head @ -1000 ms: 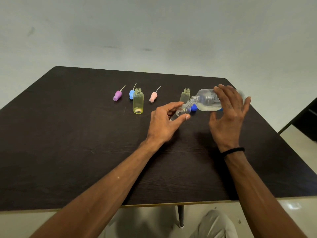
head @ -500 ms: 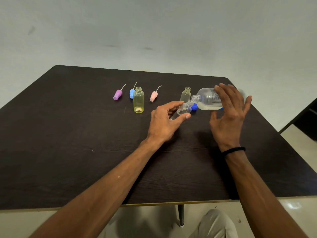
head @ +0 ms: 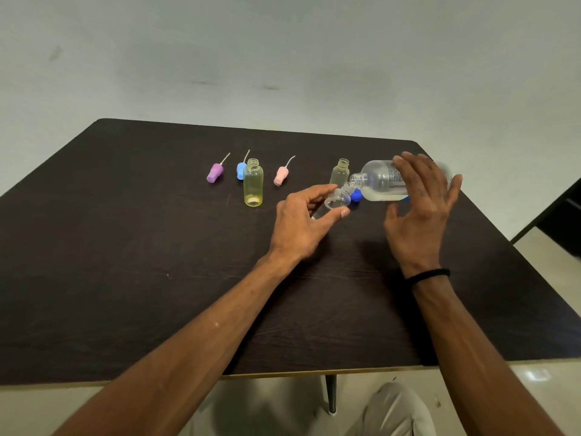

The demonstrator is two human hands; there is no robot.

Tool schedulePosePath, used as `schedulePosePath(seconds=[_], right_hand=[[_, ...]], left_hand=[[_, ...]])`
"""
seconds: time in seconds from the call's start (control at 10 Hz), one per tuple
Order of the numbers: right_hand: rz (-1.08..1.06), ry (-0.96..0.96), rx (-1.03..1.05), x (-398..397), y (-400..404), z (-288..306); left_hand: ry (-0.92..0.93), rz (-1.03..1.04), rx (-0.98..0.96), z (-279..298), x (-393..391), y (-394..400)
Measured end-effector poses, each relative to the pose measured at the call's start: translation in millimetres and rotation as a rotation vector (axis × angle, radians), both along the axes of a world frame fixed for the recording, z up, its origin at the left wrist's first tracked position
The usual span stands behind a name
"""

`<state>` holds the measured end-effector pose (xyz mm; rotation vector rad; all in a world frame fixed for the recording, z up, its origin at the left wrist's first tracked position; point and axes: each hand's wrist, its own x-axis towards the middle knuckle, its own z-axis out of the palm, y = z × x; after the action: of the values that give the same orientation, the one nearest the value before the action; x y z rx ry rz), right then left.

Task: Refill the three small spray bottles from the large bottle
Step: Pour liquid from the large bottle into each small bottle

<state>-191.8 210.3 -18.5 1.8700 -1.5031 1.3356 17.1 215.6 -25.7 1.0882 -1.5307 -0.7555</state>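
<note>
Right hand (head: pixel 421 209) tips the clear plastic large bottle (head: pixel 382 180) sideways, fingers wrapped over it. Left hand (head: pixel 301 221) pinches a tilted clear small bottle (head: pixel 338 199), necks touching.

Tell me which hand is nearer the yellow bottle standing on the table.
Left. The left hand holds a small clear bottle just right of the yellow bottle; the right hand grips the large bottle, farther right.

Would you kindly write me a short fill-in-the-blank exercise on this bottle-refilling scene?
1. The right hand tips the ___ bottle.
2. The left hand holds a small clear bottle at its mouth.
3. The spray tops are purple, blue and ___.
4. The yellow bottle stands ___.

Missing: large; pink; upright
</note>
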Motion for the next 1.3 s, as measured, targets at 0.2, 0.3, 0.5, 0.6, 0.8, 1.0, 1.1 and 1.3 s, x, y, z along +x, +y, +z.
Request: schedulePosePath(seconds=[0.2,0.3,0.5,0.6,0.8,1.0,1.1,1.3], right_hand=[[-0.006,0.002,0.000,-0.2,0.1,-0.6],[-0.007,0.005,-0.004,0.1,-0.1,-0.3],[-0.011,0.011,-0.008,-0.2,-0.8,-0.8],[-0.008,0.009,-0.002,-1.0,-1.2,-0.8],[-0.008,0.011,-0.009,-0.5,-1.1,-0.1],[-0.008,0.011,-0.012,-0.5,-0.8,-0.3],[-0.007,0.011,-0.008,-0.3,-1.2,-0.6],[-0.004,0.008,-0.011,-0.2,-1.1,-0.4]], left_hand=[[0.012,0.001,0.001,-0.9,-0.5,-0.5],[0.013,-0.001,-0.001,-1.0,-0.2,-0.7],[0.001,-0.009,0.004,-1.2,0.2,-0.9],[-0.001,-0.005,0.002,-0.6,0.9,-0.7],[0.001,-0.010,-0.001,-1.7,0.4,-1.6],[0.014,-0.014,-0.001,-2.6,0.5,-1.9],[0.015,-0.015,-0.003,-3.1,0.5,-2.3],[0.019,-0.015,-0.002,-3.2,0.8,-2.6]])
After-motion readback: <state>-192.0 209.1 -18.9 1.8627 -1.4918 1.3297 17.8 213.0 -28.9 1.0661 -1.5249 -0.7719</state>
